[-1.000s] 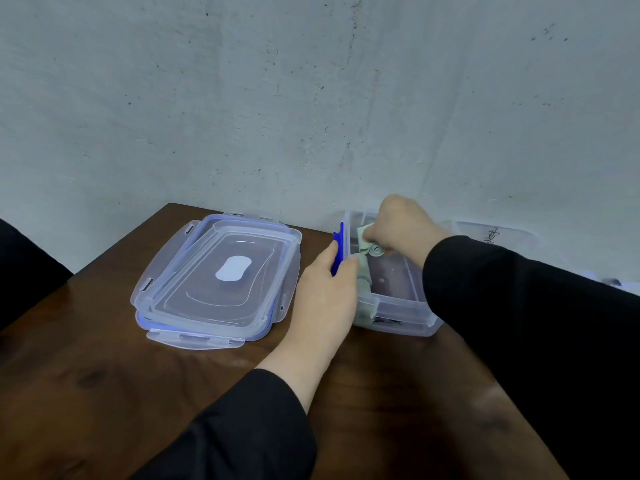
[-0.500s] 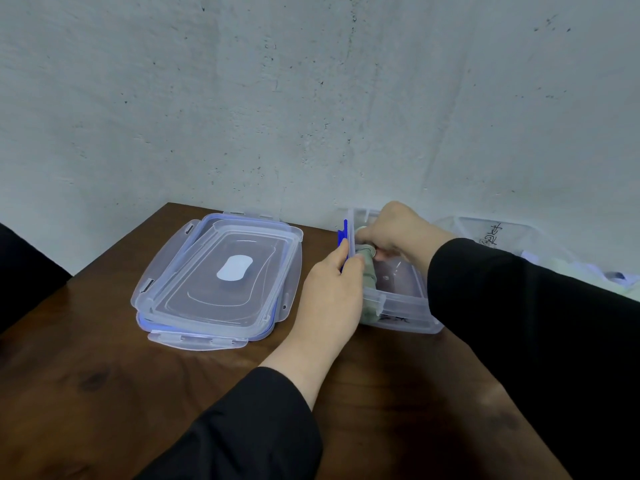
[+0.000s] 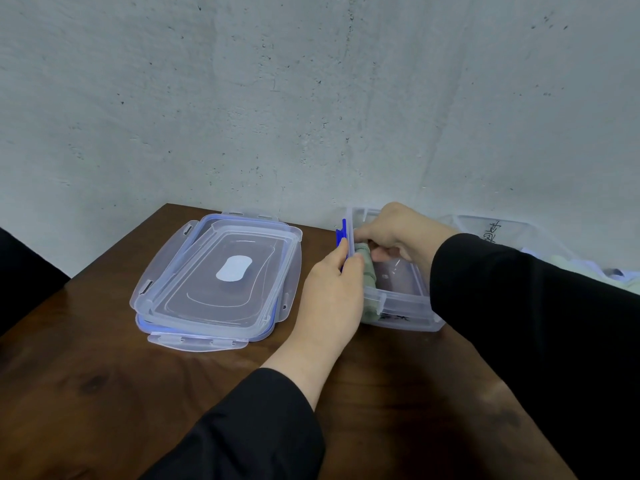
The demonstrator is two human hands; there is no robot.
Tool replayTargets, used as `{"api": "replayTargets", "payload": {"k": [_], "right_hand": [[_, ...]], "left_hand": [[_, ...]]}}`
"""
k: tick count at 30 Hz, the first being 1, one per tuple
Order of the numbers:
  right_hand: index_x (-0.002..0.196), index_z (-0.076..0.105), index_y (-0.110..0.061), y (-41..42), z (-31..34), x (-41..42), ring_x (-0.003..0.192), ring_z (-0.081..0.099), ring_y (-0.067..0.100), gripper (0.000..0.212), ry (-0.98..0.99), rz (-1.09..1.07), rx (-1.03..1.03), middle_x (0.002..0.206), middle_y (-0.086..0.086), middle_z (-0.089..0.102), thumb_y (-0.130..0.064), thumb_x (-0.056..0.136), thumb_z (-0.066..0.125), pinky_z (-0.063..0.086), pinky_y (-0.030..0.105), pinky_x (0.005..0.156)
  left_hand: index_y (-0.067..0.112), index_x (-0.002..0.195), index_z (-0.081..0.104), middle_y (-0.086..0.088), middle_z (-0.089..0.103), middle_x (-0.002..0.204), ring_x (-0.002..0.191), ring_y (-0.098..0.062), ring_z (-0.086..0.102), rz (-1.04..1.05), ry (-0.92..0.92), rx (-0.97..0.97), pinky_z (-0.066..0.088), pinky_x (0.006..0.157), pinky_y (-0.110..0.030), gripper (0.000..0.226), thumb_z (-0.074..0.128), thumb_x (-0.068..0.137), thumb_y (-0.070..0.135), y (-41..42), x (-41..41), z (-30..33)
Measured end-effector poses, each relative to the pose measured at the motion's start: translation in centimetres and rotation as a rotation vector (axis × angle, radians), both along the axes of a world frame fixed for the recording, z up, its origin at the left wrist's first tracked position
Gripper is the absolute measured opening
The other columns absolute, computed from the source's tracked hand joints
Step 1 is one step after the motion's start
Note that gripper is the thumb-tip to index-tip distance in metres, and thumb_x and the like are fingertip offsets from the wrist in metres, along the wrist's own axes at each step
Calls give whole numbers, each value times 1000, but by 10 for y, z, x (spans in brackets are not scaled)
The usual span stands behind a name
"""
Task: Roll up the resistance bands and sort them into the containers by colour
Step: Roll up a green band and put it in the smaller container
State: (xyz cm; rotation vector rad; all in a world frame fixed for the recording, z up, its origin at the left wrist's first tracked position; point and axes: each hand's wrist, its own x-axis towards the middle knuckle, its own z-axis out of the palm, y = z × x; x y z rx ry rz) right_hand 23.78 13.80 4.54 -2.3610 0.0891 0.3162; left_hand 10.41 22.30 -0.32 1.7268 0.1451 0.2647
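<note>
Both hands at the container (image 3: 398, 299) – left (image 3: 329, 296) gripping its rim, right (image 3: 394, 233) pinching the green roll (image 3: 367, 268)

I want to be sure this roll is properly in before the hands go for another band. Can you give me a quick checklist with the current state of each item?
1. Green rolled band is inside the open clear container, at its left end: ok.
2. Right hand has let go of the roll: not ok, its fingers curl down at it.
3. Left hand steadies the container's left wall: ok.
4. Roll stays wound once released: cannot tell.
5. Lids lie stacked to the left on the table, out of the way: ok.
6. Only green bands in this container: cannot tell, the hands hide part of it.
</note>
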Motion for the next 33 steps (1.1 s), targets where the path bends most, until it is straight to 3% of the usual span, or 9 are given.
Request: {"api": "replayTargets", "payload": {"k": [6,11,16,19,21,24,27,31,33], "right_hand": [[84,60,-8,-8,-4,0,60,56,16,32,20,-36,39,76,7,61,-39,90,68,51,27,58],[89,62,-6,-10,-5,0,59,57,16,33,4,-20,26,80,9,63,-38,91,67,51,27,59],[95,66,1,-15,-2,0,60,60,20,37,-24,31,1,79,13,66,-35,91,67,54,29,61],[89,70,5,-19,7,-2,64,61,28,40,-191,39,-115,77,17,70,-35,91,63,55,35,70],[85,72,4,-23,18,-11,72,66,36,44,-415,4,-157,78,20,72,-38,90,57,55,36,71],[73,72,-4,-34,41,-48,69,69,28,45,-663,-34,62,67,10,71,-40,93,53,56,35,67],[63,69,-8,-47,45,-111,57,62,16,48,-771,-5,142,54,-3,64,-40,95,54,48,33,60],[47,44,-14,-80,11,-191,43,40,13,56,-791,31,249,43,1,44,-35,97,56,33,25,45],[49,46,-13,-106,-7,-217,45,45,15,54,-779,5,287,46,3,49,-42,94,52,39,29,49]], "left_hand": [[28,145,44,12,61,123,104,-2,57,-9,-20,-14,44,84,-15,44,39,102,32,0,0,-1],[29,145,44,19,59,119,109,1,55,16,-45,-65,45,96,-21,44,43,101,32,-1,-2,1],[29,149,35,19,42,146,128,8,35,23,-108,-47,28,110,-19,47,41,102,28,-2,-6,6],[27,145,42,26,47,138,123,18,37,54,-250,31,30,109,-14,42,42,103,27,-4,-11,8],[21,139,52,16,53,136,127,6,42,116,-386,109,35,110,-21,39,42,102,30,-6,-16,8],[10,107,65,4,62,107,105,-10,56,173,-663,292,45,92,-26,29,42,100,27,-9,-24,12],[10,76,54,2,50,75,73,-9,49,132,-795,410,39,68,-20,29,43,99,23,-17,-33,16],[7,63,55,2,47,58,56,-8,46,26,-804,543,40,53,-27,47,39,101,30,-40,-53,17],[8,60,59,4,49,54,52,-7,47,-6,-810,558,40,53,-26,48,41,100,29,-58,-68,19]]}}
